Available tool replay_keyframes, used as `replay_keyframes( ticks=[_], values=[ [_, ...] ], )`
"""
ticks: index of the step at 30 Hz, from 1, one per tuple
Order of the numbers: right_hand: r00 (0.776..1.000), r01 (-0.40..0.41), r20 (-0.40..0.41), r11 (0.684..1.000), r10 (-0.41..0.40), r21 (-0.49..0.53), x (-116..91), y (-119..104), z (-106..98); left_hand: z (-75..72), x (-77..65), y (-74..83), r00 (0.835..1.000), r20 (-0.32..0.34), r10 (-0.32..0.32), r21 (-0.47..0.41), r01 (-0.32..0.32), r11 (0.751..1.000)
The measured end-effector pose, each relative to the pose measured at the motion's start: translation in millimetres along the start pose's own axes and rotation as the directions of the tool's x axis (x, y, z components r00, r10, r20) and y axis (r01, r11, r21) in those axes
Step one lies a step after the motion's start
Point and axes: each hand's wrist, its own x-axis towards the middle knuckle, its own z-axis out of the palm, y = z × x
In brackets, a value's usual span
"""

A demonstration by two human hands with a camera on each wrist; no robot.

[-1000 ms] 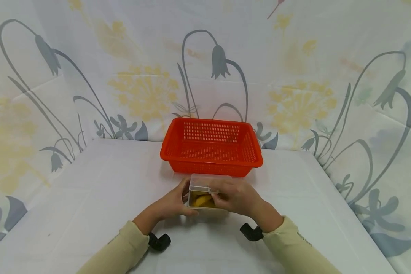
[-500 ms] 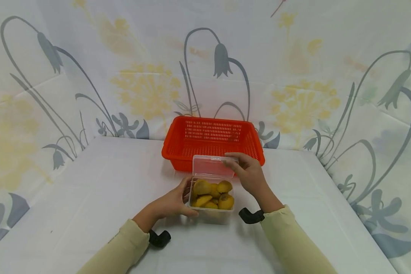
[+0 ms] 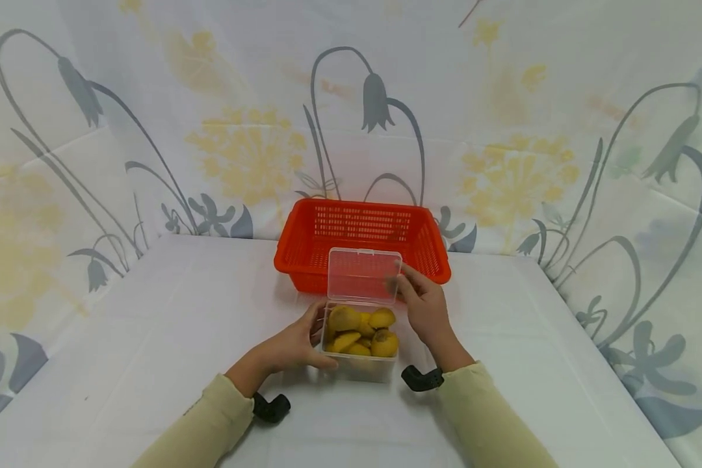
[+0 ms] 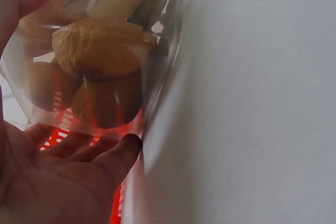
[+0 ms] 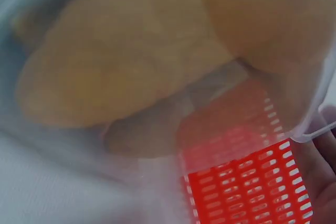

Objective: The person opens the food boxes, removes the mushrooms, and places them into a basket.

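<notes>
A clear plastic box (image 3: pixel 363 369) with a hinged lid (image 3: pixel 363 275) stands on the table. Its lid is raised upright at the back. Several round and cut yellow, fruit-like pieces (image 3: pixel 359 331) fill it; through the wall in the left wrist view, the pieces (image 4: pixel 97 48) look brownish. My left hand (image 3: pixel 295 341) grips the box's left side, thumb at the front, fingers along the side and back. With thumb and fingers, my right hand (image 3: pixel 427 309) holds the lid's right edge. In the right wrist view, only part of the right hand (image 5: pixel 317 169) shows.
Right behind the box stands a red perforated plastic basket (image 3: pixel 363 286), its front partly covered by the raised lid. A white cloth (image 3: pixel 169 338) covers the table. Flower-printed fabric (image 3: pixel 246 97) hangs at the back and both sides.
My right hand has swung the lid up and back, uncovering the yellow pieces. It has then slid from the lid's front edge to its right edge. My left hand has stayed on the box.
</notes>
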Motion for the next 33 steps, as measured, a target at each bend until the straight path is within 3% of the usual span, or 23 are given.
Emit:
replay_keyframes(
  ticks=[6, 11, 25, 33],
  values=[
    [0.998, -0.010, -0.057, 0.993, 0.003, -0.118, -1.7, 2.9, 5.7, -2.5, 1.6, -4.3, 1.000, -0.022, -0.003, -0.003, 0.003, 1.000],
    [0.997, 0.001, -0.079, 0.992, -0.011, -0.127, -3.2, 4.2, 7.4, -2.5, 1.9, -5.1, 0.999, -0.031, -0.025, 0.004, 0.025, 1.000],
    [0.997, 0.006, -0.076, 0.997, -0.012, -0.082, -5.0, 6.1, 5.3, -2.5, 2.0, -1.4, 1.000, 0.005, 0.018, 0.013, -0.018, 1.000],
    [0.997, 0.000, -0.071, 0.998, -0.005, -0.067, -5.6, 10.5, 6.7, -0.1, -0.4, -1.9, 1.000, -0.003, 0.003, 0.000, -0.003, 1.000]
  ],
)
